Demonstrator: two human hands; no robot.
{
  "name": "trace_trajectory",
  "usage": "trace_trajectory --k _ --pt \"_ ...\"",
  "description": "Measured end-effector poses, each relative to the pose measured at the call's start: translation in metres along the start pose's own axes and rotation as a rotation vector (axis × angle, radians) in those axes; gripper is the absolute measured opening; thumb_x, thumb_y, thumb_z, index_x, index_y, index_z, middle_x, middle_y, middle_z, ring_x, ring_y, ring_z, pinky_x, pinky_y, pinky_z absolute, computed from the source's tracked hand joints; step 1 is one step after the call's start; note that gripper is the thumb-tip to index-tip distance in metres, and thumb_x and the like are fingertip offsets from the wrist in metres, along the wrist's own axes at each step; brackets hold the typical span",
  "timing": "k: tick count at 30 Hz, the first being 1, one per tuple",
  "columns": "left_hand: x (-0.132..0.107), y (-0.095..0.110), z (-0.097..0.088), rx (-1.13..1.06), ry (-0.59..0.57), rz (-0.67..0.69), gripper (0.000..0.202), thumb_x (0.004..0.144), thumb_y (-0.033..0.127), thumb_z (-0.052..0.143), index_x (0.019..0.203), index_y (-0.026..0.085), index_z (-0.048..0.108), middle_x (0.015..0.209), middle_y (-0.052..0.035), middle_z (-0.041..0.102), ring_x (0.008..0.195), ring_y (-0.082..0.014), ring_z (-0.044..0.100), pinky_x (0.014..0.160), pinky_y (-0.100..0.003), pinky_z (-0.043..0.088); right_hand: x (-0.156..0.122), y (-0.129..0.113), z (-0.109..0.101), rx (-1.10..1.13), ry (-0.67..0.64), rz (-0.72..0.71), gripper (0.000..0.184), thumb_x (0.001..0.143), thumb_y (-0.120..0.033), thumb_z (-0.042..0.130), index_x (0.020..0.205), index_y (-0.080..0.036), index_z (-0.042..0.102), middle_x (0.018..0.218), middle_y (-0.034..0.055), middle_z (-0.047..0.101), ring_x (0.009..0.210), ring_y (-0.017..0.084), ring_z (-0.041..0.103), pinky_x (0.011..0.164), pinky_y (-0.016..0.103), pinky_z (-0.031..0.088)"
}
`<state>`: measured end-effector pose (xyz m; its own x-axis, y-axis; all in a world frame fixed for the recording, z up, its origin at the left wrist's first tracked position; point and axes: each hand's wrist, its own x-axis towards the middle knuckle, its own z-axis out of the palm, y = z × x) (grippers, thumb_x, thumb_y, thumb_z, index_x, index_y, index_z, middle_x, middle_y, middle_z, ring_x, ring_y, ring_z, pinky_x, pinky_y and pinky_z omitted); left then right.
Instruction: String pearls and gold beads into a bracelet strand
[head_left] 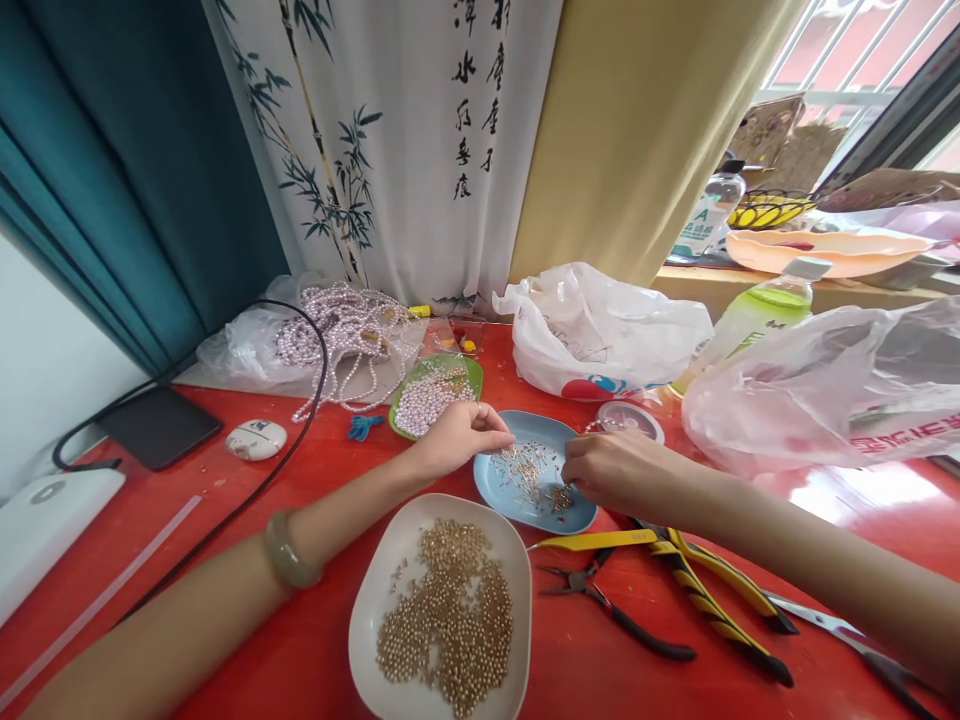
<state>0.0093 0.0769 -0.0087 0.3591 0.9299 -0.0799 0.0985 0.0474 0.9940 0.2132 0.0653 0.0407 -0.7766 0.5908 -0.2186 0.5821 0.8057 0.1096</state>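
My left hand [461, 435] reaches over the left rim of a blue dish [491, 490] that holds thin metal pins, its fingertips pinched together at the pile. My right hand [611, 468] rests on the dish's right rim, fingers curled in a pinch over the pins; what either pinch holds is too small to make out. In front of the dish sits a white plate [375, 600] heaped with gold beads. A green tray [472, 375] of pale pink pearls lies just behind my left hand. A jade bangle [289, 550] circles my left wrist.
Pliers with yellow-and-black handles [705, 600] and small black pliers [615, 615] lie at the right front on the red table [225, 480]. Strands of pearls [345, 335], plastic bags [600, 330], a green drink bottle [757, 315], a black cable and a dark tablet [157, 425] sit behind.
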Motion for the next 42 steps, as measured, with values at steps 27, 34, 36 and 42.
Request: trace_trajectory --k 27,34,36,42 --pt "-0.001 -0.003 -0.002 0.062 -0.020 0.052 0.011 0.063 0.020 0.065 0.066 0.013 0.057 0.061 -0.0007 0.060 0.059 -0.0104 0.056 0.060 -0.024 0.043 0.005 -0.003 -0.003 0.133 -0.085 -0.008 0.023 0.069 -0.004 0.045 0.071 -0.017 0.064 0.067 0.0036 0.065 0.056 0.012 0.056 0.048 0.022 0.027" --pt "0.001 -0.005 -0.002 0.071 -0.033 0.064 0.012 0.063 0.021 0.065 0.065 0.013 0.057 0.062 -0.0011 0.060 0.060 -0.0107 0.056 0.060 -0.024 0.043 0.011 -0.003 0.002 0.074 -0.150 -0.028 0.023 0.072 -0.005 0.046 0.071 -0.015 0.066 0.070 0.0068 0.066 0.061 0.014 0.059 0.051 0.023 0.031" --pt "0.001 -0.006 -0.003 0.069 -0.035 0.069 0.012 0.063 0.022 0.065 0.066 0.013 0.057 0.062 -0.0012 0.060 0.060 -0.0107 0.056 0.060 -0.024 0.043 0.012 -0.002 0.003 0.046 -0.156 -0.036 0.021 0.072 -0.005 0.047 0.070 -0.014 0.066 0.070 0.0072 0.066 0.060 0.014 0.059 0.049 0.023 0.030" --pt "0.000 -0.004 -0.002 0.059 -0.035 0.062 0.012 0.062 0.021 0.065 0.065 0.013 0.056 0.060 -0.0006 0.059 0.058 -0.0102 0.054 0.060 -0.025 0.042 0.012 -0.007 0.005 -0.071 -0.143 -0.077 0.019 0.071 -0.001 0.049 0.072 -0.012 0.064 0.070 0.0085 0.066 0.060 0.016 0.061 0.047 0.024 0.028"
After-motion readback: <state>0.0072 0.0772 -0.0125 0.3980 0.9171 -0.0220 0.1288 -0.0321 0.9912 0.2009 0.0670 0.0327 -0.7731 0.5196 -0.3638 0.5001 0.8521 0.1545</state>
